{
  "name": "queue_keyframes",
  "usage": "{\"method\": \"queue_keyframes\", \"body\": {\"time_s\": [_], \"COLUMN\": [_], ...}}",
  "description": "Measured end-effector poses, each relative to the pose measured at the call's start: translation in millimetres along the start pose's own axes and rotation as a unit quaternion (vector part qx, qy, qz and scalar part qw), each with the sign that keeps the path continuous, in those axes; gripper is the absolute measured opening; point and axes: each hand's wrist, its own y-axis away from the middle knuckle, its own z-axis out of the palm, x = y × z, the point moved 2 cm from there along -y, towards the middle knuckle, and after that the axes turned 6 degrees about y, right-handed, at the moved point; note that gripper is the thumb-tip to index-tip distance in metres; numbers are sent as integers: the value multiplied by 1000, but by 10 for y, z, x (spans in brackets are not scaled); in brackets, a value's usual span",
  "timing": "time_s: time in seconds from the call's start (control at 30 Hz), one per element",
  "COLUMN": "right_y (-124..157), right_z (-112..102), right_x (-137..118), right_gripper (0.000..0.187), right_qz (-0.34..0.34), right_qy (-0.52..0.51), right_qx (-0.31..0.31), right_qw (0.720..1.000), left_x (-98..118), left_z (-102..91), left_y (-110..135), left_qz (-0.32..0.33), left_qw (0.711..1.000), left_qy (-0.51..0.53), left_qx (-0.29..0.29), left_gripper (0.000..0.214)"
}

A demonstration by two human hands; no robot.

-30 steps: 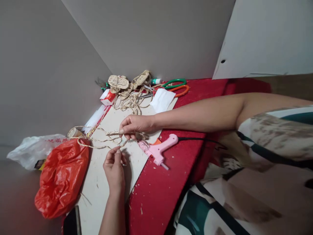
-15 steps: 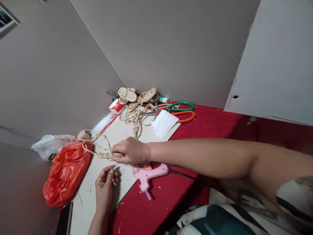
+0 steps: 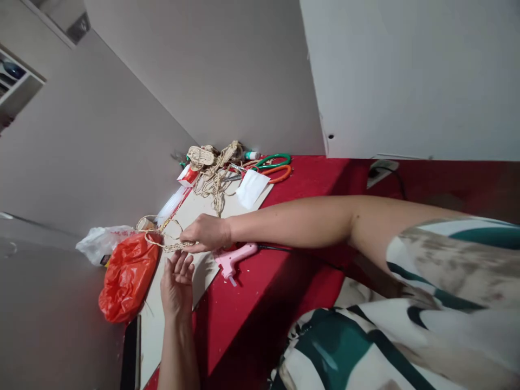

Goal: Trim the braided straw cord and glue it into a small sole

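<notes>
Right hand (image 3: 205,233) clamps its grip on a tan, braided-straw strip (image 3: 173,247).
Left hand (image 3: 177,281) hovers just beside, grip loosely parted; contact unclear.

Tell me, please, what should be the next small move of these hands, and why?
Probably the left hand should take the free end of the braided straw piece: this hand looks open, its fingertips close to the piece, while the right hand grips one end and the other sticks out.
</notes>
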Motion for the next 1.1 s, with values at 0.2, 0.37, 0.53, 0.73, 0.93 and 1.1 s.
{"method": "queue_keyframes", "body": {"time_s": [0.2, 0.37, 0.53, 0.73, 0.93, 1.1], "right_y": [4, 30, 65, 85, 96, 96], "right_z": [62, 71, 166, 211, 248, 272], "right_x": [-37, -64, -36, -57, -87, -94], "right_gripper": [28, 34, 50, 37, 26, 23], "right_qz": [-1, 6, 75, 55, 26, 33], "right_qy": [18, -9, -112, -231, -271, -299], "right_qx": [-30, -60, -60, 24, 60, 74], "right_qw": [999, 998, 989, 971, 960, 951], "left_x": [-41, -39, -62, -63, -79, -77], "left_z": [28, -23, -43, -64, -33, -42], "left_y": [14, -86, -69, 54, 108, 91], "left_qz": [11, 19, 25, 60, 55, 67], "left_qw": [1000, 1000, 1000, 998, 997, 996], "left_qy": [7, 11, 4, -36, -48, -55], "left_qx": [8, 20, 18, -6, -28, -32], "left_gripper": [18, 24, 30, 26, 22, 22]}}
